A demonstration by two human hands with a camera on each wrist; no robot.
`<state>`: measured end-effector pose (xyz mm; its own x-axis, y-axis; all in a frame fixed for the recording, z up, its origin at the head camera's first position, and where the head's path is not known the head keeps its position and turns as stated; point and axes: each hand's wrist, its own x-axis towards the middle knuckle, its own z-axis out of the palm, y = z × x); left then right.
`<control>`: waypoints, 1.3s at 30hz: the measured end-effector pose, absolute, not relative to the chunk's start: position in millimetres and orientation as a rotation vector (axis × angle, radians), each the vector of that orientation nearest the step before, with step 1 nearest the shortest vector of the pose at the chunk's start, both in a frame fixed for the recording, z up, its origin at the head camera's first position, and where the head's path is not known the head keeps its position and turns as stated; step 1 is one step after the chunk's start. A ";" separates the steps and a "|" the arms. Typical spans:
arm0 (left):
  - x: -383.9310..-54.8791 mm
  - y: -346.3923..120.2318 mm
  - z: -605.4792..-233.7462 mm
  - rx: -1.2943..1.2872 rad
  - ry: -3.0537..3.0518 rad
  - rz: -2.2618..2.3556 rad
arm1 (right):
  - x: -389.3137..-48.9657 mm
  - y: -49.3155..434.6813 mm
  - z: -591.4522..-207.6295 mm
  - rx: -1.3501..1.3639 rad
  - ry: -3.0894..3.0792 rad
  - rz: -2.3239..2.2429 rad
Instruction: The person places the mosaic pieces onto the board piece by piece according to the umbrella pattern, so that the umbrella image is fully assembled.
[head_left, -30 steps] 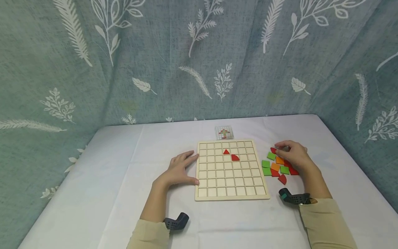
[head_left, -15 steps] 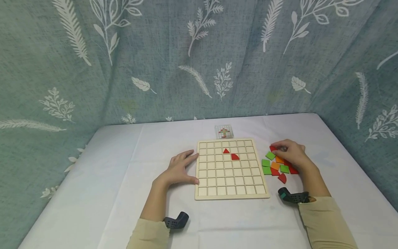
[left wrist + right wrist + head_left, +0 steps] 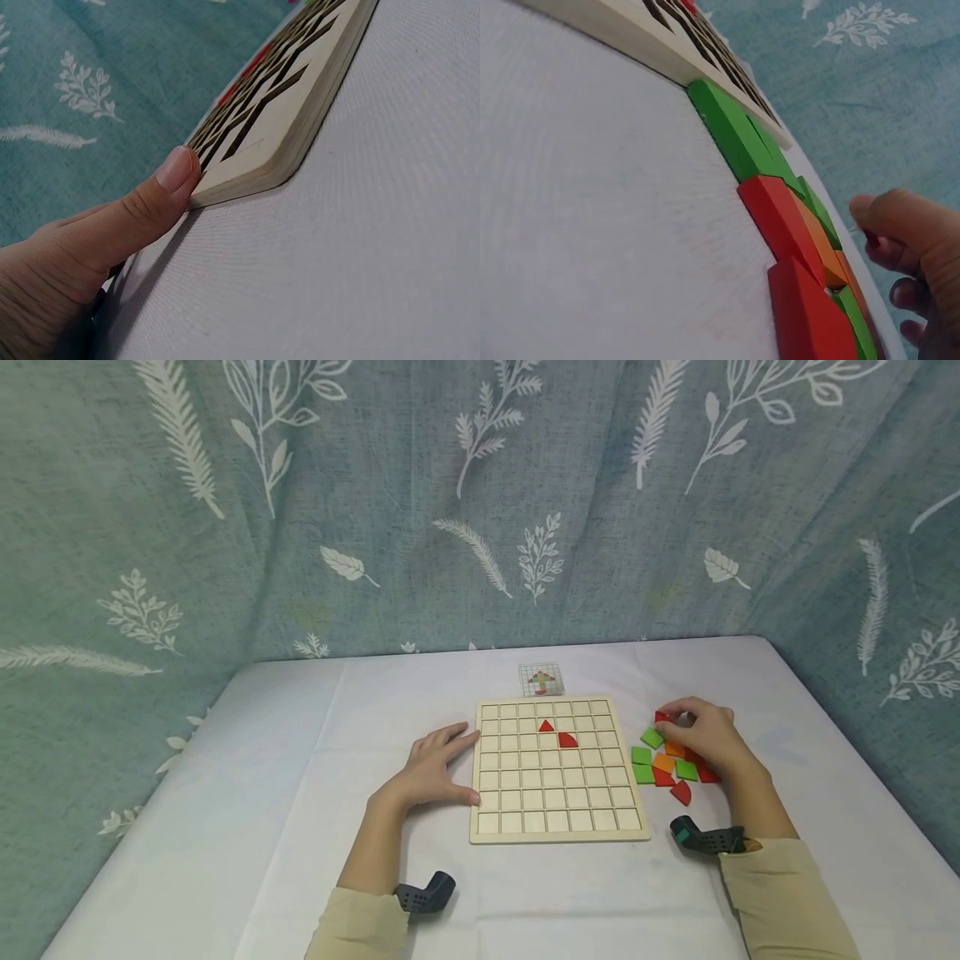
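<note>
A square wooden board point(image 3: 532, 777) with a grid of recesses lies on the table. Set in it are a small red triangle point(image 3: 546, 726) and a red quarter-circle tile point(image 3: 567, 740). My left hand point(image 3: 431, 770) has its fingers spread along the board's left edge, the thumb point(image 3: 142, 214) touching near the front corner. Right of the board, my right hand point(image 3: 708, 737) pinches a small red tile point(image 3: 662, 716) between thumb and finger, over the back of the loose tiles. Most of that tile is hidden by the fingers in the right wrist view.
Several green, orange and red tiles lie grouped against the board's right side, among them a green square point(image 3: 641, 755), an orange square point(image 3: 664, 762) and a red quarter-circle point(image 3: 681, 792). Behind the board lies a small pattern card point(image 3: 541, 678). A leaf-printed curtain point(image 3: 405, 527) hangs beyond the white table.
My right hand has shifted slightly left and back with the red tile in its fingertips. A green tile near it has turned and slid a little. The left hand and board stay put.
</note>
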<state>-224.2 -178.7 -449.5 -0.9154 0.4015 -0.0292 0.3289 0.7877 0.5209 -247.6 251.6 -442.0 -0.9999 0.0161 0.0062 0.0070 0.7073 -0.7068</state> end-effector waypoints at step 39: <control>-226.7 -179.0 -452.5 0.557 2.847 0.747 | -235.5 190.9 -425.2 0.613 -2.770 1.433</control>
<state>-226.7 -179.0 -452.5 -0.9206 0.3878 -0.0461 0.3152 0.8075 0.4986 -235.5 190.9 -425.2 -0.9249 -0.3527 0.1418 -0.3195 0.5192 -0.7927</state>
